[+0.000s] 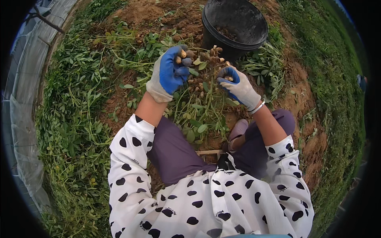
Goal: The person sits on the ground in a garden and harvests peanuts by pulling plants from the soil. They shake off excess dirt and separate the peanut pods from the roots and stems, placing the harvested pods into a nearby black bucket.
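My left hand [171, 68], in a white knit glove with a blue coated palm, is curled around a few peanut pods [182, 56]. My right hand [236, 83] wears a matching glove, with a white bangle [257, 107] at the wrist. Its fingers close on a peanut pod [229, 78]. Between the hands lies a pulled peanut plant [205, 101]. Its roots and pod cluster [212, 56] point away from me, and its leafy stems reach back between my knees. Just beyond the hands stands a black plastic bucket [235, 44], with some dark contents at its bottom.
Heaped peanut vines [77, 119] cover the ground on the left, next to clear plastic sheeting [23, 119]. More vines [268, 65] lie right of the bucket. Bare brown soil [166, 17] shows ahead. A low green crop [336, 104] runs along the right side.
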